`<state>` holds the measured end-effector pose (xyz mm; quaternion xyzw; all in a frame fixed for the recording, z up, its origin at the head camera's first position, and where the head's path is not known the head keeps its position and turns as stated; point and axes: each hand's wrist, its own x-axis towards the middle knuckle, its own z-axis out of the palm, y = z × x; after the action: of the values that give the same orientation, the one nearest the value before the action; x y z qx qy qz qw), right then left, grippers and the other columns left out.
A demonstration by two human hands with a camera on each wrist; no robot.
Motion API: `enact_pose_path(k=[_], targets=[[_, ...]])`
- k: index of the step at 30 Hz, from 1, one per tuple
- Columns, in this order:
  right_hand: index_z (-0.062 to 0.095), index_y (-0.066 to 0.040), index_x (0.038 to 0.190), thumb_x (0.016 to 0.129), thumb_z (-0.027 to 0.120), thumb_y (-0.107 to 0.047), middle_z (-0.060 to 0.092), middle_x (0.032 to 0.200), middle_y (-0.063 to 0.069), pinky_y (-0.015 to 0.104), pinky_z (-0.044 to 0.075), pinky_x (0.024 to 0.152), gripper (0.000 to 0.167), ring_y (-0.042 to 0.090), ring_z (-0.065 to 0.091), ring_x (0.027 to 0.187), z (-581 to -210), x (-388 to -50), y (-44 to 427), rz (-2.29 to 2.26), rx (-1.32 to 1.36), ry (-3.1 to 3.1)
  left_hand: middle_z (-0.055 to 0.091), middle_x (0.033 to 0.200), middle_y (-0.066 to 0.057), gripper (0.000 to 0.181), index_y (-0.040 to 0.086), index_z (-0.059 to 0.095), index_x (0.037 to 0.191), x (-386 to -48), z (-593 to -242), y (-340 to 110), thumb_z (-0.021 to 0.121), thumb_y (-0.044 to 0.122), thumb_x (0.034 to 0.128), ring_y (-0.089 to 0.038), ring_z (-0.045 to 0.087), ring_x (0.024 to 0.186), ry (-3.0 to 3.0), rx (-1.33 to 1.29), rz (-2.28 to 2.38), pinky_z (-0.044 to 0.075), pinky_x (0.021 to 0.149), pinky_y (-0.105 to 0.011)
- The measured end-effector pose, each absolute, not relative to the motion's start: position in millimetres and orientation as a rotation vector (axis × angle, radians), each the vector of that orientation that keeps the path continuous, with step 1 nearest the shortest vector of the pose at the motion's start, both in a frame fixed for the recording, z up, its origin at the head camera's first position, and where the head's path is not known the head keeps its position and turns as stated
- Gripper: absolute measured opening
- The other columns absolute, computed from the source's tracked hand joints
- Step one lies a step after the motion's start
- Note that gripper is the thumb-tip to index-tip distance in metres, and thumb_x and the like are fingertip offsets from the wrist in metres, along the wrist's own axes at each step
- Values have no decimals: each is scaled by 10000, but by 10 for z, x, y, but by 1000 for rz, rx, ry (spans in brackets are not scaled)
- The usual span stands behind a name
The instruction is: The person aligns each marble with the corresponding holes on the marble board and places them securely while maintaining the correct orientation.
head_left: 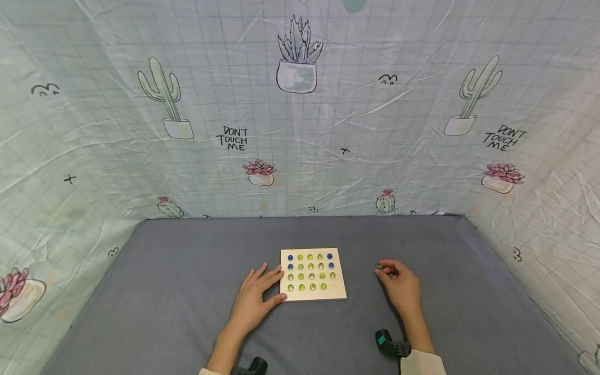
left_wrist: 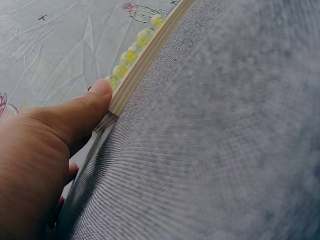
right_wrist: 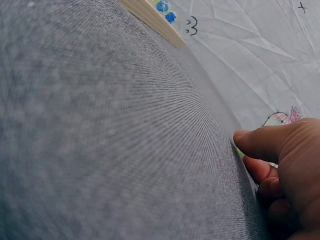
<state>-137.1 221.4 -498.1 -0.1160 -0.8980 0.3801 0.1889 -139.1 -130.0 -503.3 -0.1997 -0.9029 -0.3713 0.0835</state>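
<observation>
A pale wooden board [head_left: 341,294] lies flat on the grey cloth, with rows of glass marbles in its hollows. Most marbles are yellow-green [head_left: 312,286]; a few blue marbles [head_left: 330,256] sit in the far corners. One bare hollow [head_left: 334,286] shows near its front right corner. My left hand [head_left: 253,302] is spread along the board's left side, its thumb [left_wrist: 102,87] touching the front left corner and a fingertip at the left edge. To the right of the board, apart from it, my right hand [head_left: 400,286] pinches a green marble [head_left: 380,267] between thumb and finger, low over the cloth.
The grey cloth [head_left: 187,260] covers the table around the board. A pale curtain [head_left: 300,120] printed with cacti hangs behind and at both sides. Each wrist wears a black strap; the right strap [head_left: 398,348] lies close above the cloth.
</observation>
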Motion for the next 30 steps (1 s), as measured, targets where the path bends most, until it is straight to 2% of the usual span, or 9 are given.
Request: enact_pose_path(k=[30], targets=[[725, -87, 983, 833, 762, -155, 641, 799, 12, 250, 369, 500, 169, 133, 478, 596, -4972, -1367, 2200, 1062, -332, -2534, 539, 1371, 5, 577, 132, 628, 1295, -1389, -5032, -1296, 744, 399, 797, -313, 341, 1365, -2691, -598, -1099, 139, 1164, -506]])
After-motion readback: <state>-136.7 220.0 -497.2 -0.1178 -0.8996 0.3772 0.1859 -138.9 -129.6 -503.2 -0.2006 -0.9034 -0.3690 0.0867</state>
